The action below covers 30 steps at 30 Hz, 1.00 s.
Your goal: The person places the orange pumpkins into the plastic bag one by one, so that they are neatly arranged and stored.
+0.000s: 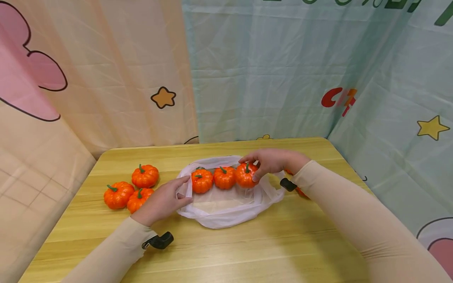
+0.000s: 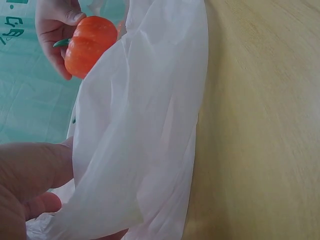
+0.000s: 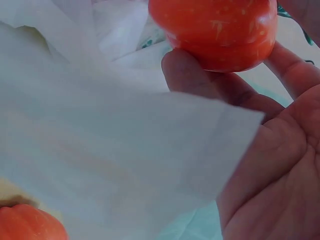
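Observation:
A white plastic bag (image 1: 226, 222) lies spread with its mouth up on the table. Two small orange pumpkins, a left one (image 1: 202, 181) and a middle one (image 1: 224, 178), sit in it. Above the bag's right part my right hand (image 1: 270, 160) grips a third pumpkin (image 1: 246, 175) by its sides, its green stem showing between thumb and fingers. My left hand (image 1: 164, 199) holds the bag's left edge between thumb and fingers; in the left wrist view the plastic hides some fingertips. A flap of the bag (image 3: 125, 150) hangs before the right palm in the right wrist view.
On the wooden table (image 1: 226, 259), three more pumpkins, including a front left one (image 1: 118, 195), cluster left of the bag. To its right, another pumpkin (image 1: 301, 192) is mostly hidden by my right wrist. Printed curtains (image 1: 255, 86) hang behind and beside the table.

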{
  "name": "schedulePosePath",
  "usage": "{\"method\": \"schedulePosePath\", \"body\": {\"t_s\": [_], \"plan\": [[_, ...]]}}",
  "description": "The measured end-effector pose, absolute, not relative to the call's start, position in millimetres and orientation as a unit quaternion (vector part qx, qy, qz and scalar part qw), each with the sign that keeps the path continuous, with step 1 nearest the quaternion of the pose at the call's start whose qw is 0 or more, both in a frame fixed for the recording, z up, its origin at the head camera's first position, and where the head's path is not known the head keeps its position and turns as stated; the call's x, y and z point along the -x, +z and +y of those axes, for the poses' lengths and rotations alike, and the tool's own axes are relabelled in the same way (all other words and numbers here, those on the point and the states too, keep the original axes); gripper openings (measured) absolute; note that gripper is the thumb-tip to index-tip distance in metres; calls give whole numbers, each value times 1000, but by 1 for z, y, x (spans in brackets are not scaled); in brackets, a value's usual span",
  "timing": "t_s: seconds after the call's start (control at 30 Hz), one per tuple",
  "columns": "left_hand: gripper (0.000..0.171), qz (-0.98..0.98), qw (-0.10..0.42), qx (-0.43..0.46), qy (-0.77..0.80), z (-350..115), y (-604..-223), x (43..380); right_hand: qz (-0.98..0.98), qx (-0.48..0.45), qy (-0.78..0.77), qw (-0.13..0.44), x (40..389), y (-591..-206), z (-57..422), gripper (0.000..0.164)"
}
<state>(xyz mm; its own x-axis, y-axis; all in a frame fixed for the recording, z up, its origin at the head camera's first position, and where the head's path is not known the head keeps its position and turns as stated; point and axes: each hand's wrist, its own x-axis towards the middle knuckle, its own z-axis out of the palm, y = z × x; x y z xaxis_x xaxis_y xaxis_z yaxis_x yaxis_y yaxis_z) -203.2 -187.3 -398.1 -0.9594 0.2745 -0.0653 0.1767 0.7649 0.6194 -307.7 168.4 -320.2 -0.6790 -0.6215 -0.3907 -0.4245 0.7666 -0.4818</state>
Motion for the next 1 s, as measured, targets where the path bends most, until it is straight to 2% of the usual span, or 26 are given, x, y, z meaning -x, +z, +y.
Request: {"method": "schedulePosePath", "body": {"t_s": [1.0], "plan": [[77,936,77,-119,321,-188,-399,203,916,261,-150,265,326,-341,169,73]]}}
